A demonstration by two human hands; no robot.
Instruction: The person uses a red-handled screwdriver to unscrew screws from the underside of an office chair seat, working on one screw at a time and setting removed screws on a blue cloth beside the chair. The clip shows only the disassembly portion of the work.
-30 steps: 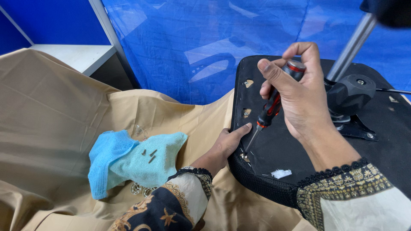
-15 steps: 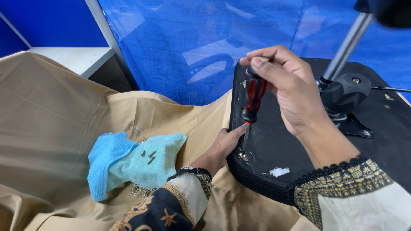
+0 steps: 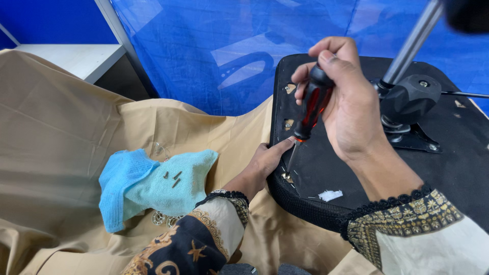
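The right hand (image 3: 351, 107) is closed around the red-and-black handle of a screwdriver (image 3: 309, 109), held nearly upright, tip down on a screw (image 3: 286, 176) near the left edge of the black seat underside (image 3: 351, 175). The left hand (image 3: 265, 162) grips that edge just beside the tip, thumb steadying the shaft. For a clean turn, the shaft should stay in line with the screw, with firm downward pressure so the tip does not slip. Loose screws (image 3: 173, 178) lie on the blue cloth (image 3: 147, 188), well apart from the seat, on tan fabric (image 3: 61, 132).
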